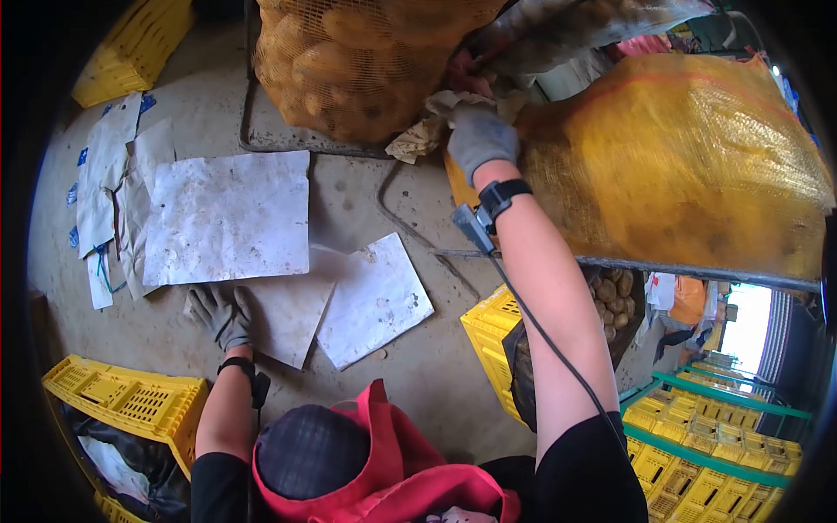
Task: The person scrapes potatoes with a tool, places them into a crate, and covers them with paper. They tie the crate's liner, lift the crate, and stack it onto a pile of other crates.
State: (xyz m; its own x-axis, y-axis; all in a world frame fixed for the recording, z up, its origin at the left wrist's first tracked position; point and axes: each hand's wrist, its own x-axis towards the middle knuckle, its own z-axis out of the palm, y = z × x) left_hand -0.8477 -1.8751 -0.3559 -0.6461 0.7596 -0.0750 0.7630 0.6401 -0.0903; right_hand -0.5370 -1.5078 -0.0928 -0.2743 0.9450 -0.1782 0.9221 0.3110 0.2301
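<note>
Gloved hands touch white sheets and crumpled paper.

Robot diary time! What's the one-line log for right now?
left hand: fingers spread, by white sheet | right hand: at crumpled paper | mesh sack: near yellow sack

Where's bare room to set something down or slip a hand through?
Bare floor lies between the large white sheet and the bent bar, and between the rightmost white sheet and the yellow crate to its right. It's crowded around the right hand, among the mesh sack, crumpled paper and yellow sack.
</note>
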